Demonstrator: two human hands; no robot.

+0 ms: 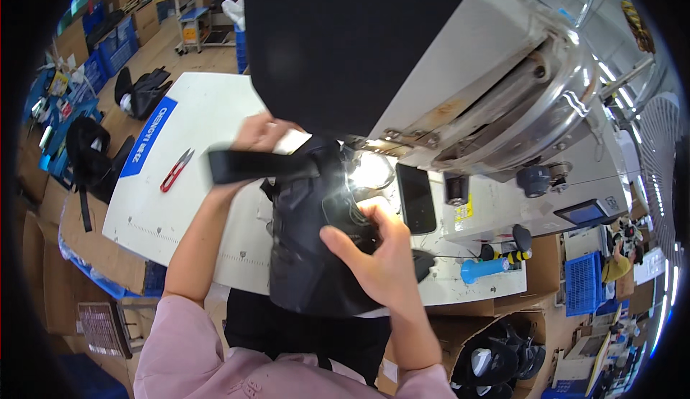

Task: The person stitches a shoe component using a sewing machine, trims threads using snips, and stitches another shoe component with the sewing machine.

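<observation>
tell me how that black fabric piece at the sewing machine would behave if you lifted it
Probably floppy: the black fabric piece folds and drapes off the table edge. Likely light, since the right hand steadies it with fingertips. The black strap by the left hand looks stiffer.

Black fabric bag, seemingly crumpled

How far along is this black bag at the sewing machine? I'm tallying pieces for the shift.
In hand: the left hand holds the black strap out flat, the right hand presses the black bag under the lit needle area of the sewing machine. Done: similar black pieces fill a cardboard box lower right. Left: the red snips lie untouched; finished seams can't be seen.
</observation>
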